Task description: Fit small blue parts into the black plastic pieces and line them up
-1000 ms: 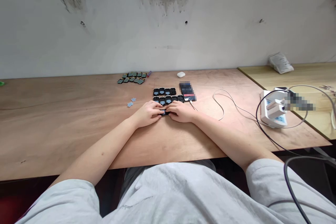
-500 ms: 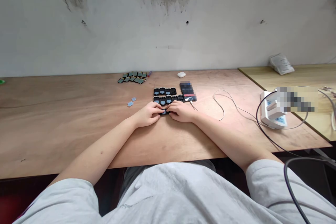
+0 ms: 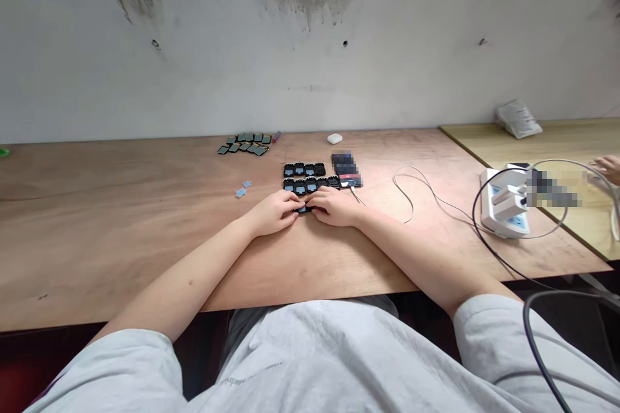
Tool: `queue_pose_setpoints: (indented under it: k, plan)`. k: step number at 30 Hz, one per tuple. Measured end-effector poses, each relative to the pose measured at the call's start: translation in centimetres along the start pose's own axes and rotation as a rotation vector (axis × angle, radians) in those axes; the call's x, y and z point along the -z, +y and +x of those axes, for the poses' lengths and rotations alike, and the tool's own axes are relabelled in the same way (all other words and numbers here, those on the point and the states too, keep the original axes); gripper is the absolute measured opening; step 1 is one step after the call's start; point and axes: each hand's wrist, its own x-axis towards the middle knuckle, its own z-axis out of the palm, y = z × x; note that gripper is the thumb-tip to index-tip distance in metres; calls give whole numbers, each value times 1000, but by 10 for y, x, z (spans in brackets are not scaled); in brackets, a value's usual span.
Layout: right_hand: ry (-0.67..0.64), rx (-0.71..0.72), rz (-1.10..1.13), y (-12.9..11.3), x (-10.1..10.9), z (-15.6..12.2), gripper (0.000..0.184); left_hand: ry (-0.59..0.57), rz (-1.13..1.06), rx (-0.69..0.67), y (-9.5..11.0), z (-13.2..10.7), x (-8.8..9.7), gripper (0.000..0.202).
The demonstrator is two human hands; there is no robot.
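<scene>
Both hands meet over a small black case piece [image 3: 302, 210] with a light blue pad in it, lying on the wooden table. My left hand [image 3: 275, 211] grips its left side, fingers bent and pressed on it. My right hand [image 3: 334, 206] holds the right side the same way; the fingers cover much of the piece. Just beyond the fingertips stand two rows of similar black case pieces [image 3: 300, 187], several with blue pads inside. Two loose light blue pads [image 3: 241, 193] lie left of my left hand.
Several green-faced square panels [image 3: 245, 146] lie at the back, beside a small reddish-blue tube [image 3: 276, 137]. A phone [image 3: 347, 169] with a white cable, a white earbud case [image 3: 334, 138] and a power strip [image 3: 506, 206] are to the right. Another person's hand [image 3: 608, 169] shows at the right edge.
My fingers have shifted slightly over the black piece, with the left fingertips covering more of the blue pad. Another person's hand has come into view at the far right.
</scene>
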Motion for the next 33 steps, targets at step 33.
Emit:
queue_pose_setpoints:
  k: [33]
  plan:
    - [107,-13,-43,-2,-5,-5,25,278,521,714,-54,15,3,37]
